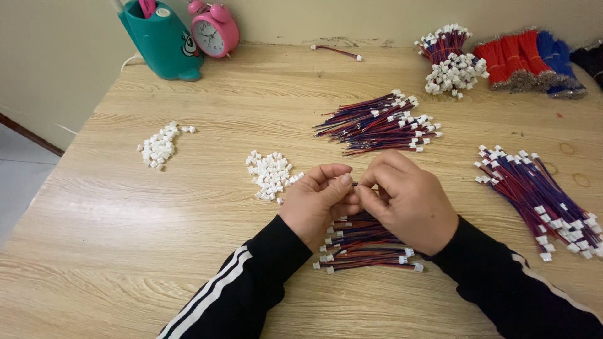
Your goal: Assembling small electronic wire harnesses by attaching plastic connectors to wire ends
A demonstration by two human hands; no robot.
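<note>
My left hand [320, 204] and my right hand [405, 198] meet at the middle of a wooden table [207, 251], fingertips pinched together on a thin red and blue wire [356, 185] between them; its end is hidden by the fingers. Under my hands lies a small pile of red and blue wires with white connectors [367, 248]. A heap of loose white plastic connectors [270, 174] sits just left of my left hand.
Another wire pile [380, 122] lies beyond my hands, one more [540, 198] to the right. Bundles of wires [449, 59] and red and blue wire bunches [534, 59] sit far right. A second connector heap [160, 145], teal holder [162, 39] and pink clock [215, 30] are at left.
</note>
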